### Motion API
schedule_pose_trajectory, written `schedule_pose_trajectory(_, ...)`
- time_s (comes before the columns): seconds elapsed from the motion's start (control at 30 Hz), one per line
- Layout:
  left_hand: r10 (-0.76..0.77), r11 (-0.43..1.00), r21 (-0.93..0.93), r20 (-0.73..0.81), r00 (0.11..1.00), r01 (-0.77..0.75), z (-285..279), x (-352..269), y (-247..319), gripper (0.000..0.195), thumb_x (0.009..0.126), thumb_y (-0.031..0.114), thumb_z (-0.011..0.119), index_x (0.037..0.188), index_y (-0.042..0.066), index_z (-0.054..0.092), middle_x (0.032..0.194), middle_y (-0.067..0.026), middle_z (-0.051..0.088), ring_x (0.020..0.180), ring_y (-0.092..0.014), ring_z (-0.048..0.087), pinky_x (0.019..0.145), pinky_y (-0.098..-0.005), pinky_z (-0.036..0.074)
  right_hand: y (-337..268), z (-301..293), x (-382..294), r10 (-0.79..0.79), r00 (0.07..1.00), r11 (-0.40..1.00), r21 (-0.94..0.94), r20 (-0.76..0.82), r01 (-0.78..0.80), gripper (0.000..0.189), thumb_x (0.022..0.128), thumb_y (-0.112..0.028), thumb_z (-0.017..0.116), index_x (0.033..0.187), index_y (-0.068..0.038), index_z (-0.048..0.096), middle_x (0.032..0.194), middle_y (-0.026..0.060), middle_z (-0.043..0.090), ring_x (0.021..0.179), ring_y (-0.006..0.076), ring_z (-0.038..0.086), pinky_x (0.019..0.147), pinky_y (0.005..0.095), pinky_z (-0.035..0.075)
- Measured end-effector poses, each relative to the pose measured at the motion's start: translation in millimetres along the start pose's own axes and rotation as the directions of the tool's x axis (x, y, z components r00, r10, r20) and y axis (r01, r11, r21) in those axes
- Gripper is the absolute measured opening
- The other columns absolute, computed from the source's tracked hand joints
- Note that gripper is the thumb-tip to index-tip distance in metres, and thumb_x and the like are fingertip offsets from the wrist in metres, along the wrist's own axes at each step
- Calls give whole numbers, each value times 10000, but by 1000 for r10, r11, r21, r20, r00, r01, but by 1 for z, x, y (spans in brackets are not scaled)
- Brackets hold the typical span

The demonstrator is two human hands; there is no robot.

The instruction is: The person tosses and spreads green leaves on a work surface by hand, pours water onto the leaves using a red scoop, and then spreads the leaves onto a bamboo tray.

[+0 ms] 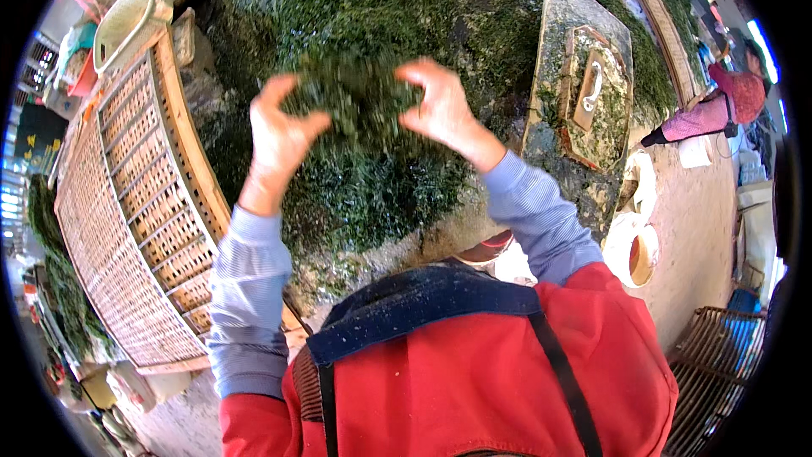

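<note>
My left hand (276,127) and my right hand (441,105) hold a loose clump of dark green, stringy plant matter (358,101) between them, blurred by motion. The clump hangs over a broad heap of the same green stuff (368,203), which looks like moss or seaweed, spread on the work surface in front of me. To the right of my right hand lies a flat board (552,25), and on it a smaller wooden board with a white handle (594,86), strewn with green bits.
A woven panel in a wooden frame (139,203) leans at the left, below a pale plastic basket (127,22). White buckets (644,260) stand at the right edge. A co-worker (742,98) is farther right. A slatted rack (713,362) sits at lower right.
</note>
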State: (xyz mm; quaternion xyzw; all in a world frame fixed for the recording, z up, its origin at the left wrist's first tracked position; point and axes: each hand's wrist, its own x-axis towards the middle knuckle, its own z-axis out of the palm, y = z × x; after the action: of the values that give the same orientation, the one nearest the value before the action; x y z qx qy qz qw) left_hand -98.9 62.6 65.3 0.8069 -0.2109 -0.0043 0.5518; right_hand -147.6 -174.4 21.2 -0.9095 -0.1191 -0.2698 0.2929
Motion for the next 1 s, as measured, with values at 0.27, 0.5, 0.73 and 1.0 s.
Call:
schedule_pose_trajectory(0.27,34,641,738,247,968,-210,-16,-29,-46,392,542,79,749,909,16,623,1292,-168,411,1210,-386,345,977,-452,392,15,-31,129,-60,881,998,14,469,61,953,607,-474,796,1375,-171,320,1379,200,301,1274,364,321,1032,450,351)
schedule_pose_trajectory(0.5,115,897,439,-146,983,-40,3,-1,-57,837,539,157,857,1257,115,430,1368,-216,250,1229,-392,323,1014,-435,335,47,80,77,313,880,950,-118,358,-290,770,588,-226,775,1282,-140,453,1261,186,412,1048,332,554,871,378,501)
schedule_pose_trajectory(0.73,-6,808,584,128,992,-71,20,54,-110,579,523,200,793,1020,0,573,996,-178,590,933,-395,554,852,-433,456,3,68,-23,56,991,989,131,124,-72,463,507,-36,666,961,-62,580,915,158,505,764,385,564,633,431,499)
schedule_pose_trajectory(1.0,40,998,-40,34,999,-39,-44,104,-1,447,611,-15,700,1040,-74,586,1034,-134,627,910,-180,589,834,-298,471,4,-22,90,3,969,979,199,248,-54,548,669,-336,754,1089,-46,554,982,150,589,925,270,599,842,384,508)
